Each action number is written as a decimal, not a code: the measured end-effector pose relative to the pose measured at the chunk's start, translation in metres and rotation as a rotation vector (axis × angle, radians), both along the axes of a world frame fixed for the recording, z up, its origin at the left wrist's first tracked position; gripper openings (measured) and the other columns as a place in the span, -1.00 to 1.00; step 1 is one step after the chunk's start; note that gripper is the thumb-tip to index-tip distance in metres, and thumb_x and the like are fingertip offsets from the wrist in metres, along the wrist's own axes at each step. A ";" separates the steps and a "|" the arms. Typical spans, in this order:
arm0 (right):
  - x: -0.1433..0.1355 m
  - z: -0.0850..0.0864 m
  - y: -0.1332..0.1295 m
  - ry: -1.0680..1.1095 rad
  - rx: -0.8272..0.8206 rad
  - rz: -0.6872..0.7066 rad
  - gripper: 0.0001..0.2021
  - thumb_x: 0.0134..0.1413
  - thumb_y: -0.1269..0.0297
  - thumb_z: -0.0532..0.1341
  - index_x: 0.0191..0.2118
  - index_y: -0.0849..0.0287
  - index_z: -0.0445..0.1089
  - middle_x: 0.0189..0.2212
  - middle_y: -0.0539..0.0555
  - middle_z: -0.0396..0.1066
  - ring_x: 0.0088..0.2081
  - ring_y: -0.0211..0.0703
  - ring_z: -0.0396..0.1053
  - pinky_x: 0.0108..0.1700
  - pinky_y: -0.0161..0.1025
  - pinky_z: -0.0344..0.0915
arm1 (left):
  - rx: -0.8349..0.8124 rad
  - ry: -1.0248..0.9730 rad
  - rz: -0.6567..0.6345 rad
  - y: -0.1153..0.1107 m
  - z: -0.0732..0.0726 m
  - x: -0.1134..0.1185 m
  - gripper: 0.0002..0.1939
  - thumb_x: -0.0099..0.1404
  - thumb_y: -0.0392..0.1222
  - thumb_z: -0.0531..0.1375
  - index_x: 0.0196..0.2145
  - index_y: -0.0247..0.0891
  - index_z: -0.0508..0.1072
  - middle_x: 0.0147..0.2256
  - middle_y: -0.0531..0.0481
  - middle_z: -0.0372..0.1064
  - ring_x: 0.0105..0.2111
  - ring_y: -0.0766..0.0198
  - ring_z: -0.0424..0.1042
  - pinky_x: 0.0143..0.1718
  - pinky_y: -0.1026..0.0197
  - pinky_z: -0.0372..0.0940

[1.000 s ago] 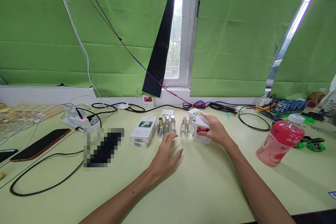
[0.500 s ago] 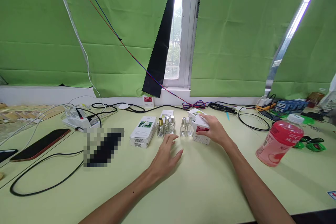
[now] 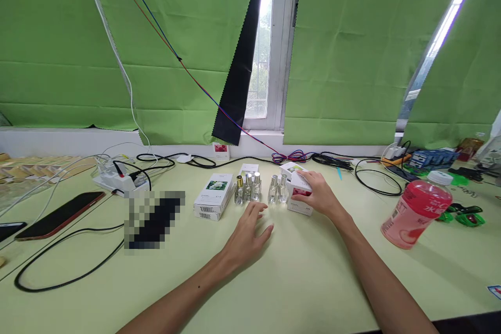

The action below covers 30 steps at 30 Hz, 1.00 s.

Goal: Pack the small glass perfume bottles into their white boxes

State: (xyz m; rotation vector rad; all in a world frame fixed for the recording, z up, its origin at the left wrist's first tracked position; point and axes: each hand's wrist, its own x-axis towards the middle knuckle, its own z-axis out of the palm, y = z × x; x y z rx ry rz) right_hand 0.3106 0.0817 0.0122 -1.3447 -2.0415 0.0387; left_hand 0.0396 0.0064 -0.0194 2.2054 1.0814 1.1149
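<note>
My right hand (image 3: 319, 193) grips a small white box (image 3: 300, 205) with a red flower picture, its thumb on the front face and fingers over the top. The box rests on the table. Behind it lies another white box (image 3: 290, 168), partly hidden. My left hand (image 3: 249, 229) hovers or rests low over the table with fingers apart, holding nothing. Just beyond its fingertips stand small clear glass bottles with silver caps (image 3: 257, 188) and one with a gold cap (image 3: 239, 190). More silver-capped bottles (image 3: 273, 190) stand between the hands. Left of them lie stacked white boxes (image 3: 213, 195) with white flowers.
A pink drink bottle (image 3: 417, 214) stands right of my right arm. Phones (image 3: 60, 215), a power strip (image 3: 121, 182) and a looped black cable (image 3: 23, 271) occupy the left side. Cable bundles (image 3: 289, 156) run along the wall. Green goggles (image 3: 469, 218) lie far right.
</note>
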 end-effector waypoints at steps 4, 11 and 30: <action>0.000 0.000 0.001 -0.034 0.048 -0.010 -0.29 0.04 -0.03 0.40 0.27 0.11 0.30 0.10 0.26 0.42 0.12 0.24 0.30 0.09 0.08 0.28 | 0.002 -0.007 0.005 0.000 0.000 0.000 -0.69 0.38 -0.22 0.19 0.06 -0.09 0.31 0.04 -0.07 0.28 0.04 0.15 0.43 0.14 -0.07 0.47; -0.008 0.004 -0.005 -0.048 0.142 -0.047 -0.39 0.14 -0.11 0.32 0.21 0.13 0.36 0.10 0.27 0.42 0.12 0.23 0.31 0.13 0.10 0.22 | -0.013 0.007 0.011 -0.001 -0.001 0.000 -0.69 0.38 -0.23 0.19 0.06 -0.08 0.31 0.05 -0.06 0.29 0.03 0.14 0.46 0.13 -0.07 0.46; -0.046 0.019 -0.017 -0.184 0.216 -0.077 -0.65 0.34 0.23 0.16 0.17 0.13 0.40 0.05 0.27 0.49 0.12 0.19 0.32 0.19 0.09 0.12 | -0.005 0.006 -0.017 -0.004 0.001 0.001 -0.75 0.37 -0.24 0.19 0.00 -0.11 0.33 0.01 -0.07 0.31 -0.04 0.17 0.47 0.10 -0.07 0.49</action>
